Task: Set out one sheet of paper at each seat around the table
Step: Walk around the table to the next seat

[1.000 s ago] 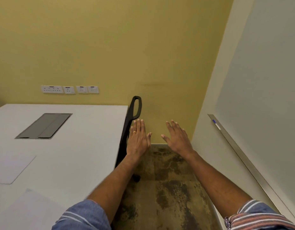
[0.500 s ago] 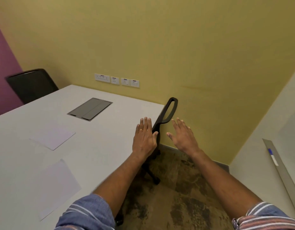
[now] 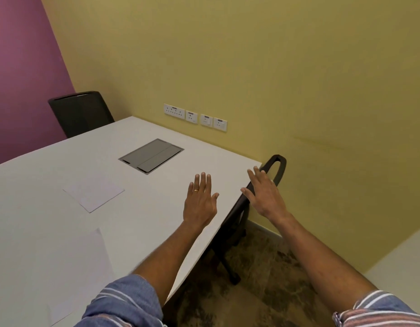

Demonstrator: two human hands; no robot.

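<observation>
A white table (image 3: pixel 51 166) fills the left half of the view. Two white sheets of paper lie flat on it: one sheet (image 3: pixel 94 193) toward the middle, another sheet (image 3: pixel 79 270) near the front edge by my left sleeve. My left hand (image 3: pixel 200 199) hovers open, palm down, over the table's right part, holding nothing; it wears a ring. My right hand (image 3: pixel 263 194) is open with fingers spread, just past the table's right edge, over the back of a black chair (image 3: pixel 278 166) tucked against that edge.
A grey cable hatch (image 3: pixel 152 155) is set into the tabletop. Another black chair (image 3: pixel 80 113) stands at the far side by the purple wall. Wall sockets (image 3: pixel 195 116) sit on the yellow wall. Patterned floor (image 3: pixel 263 279) lies to the right of the table.
The view has swung left, bringing more of the table, both sheets and the far chair into sight. Both hands stay open and now sit over the table's right edge.
</observation>
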